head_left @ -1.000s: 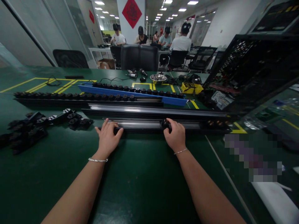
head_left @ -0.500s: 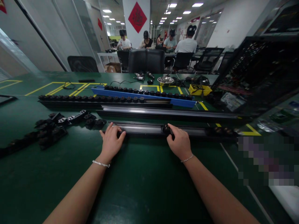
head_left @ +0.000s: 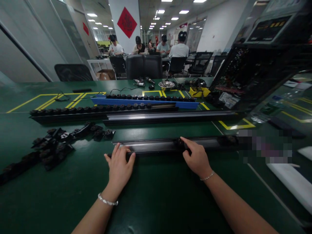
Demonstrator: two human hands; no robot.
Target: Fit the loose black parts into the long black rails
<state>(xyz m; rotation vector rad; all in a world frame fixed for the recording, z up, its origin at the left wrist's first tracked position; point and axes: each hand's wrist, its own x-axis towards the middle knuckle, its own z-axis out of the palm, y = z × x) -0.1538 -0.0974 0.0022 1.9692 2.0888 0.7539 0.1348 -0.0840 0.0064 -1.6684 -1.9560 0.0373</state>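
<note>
A long black metal channel [head_left: 151, 147] with a shiny inner face lies crosswise in front of me. My left hand [head_left: 121, 164] grips its left end, fingers over the top and thumb at the near edge. In the channel, right of its middle, sits a small black module [head_left: 180, 142]. My right hand [head_left: 197, 157] has its index finger on this module and its thumb bent at the near edge; the hand partly hides it. Farther right in the channel are more dark modules [head_left: 229, 140], too dim to count.
Loose black modules [head_left: 59, 149] lie heaped at left. Behind are another black channel [head_left: 170, 117], a module-filled black strip [head_left: 60, 113] and a blue strip [head_left: 146, 102]. A metal bowl [head_left: 166, 85], yellow box [head_left: 200, 92], bottle [head_left: 264, 110] and open computer case [head_left: 258, 65] stand farther off.
My view has turned to the right. The channel lies nearer to me, with both hands still on it. Under my right hand the module sits slightly farther right along the channel.
</note>
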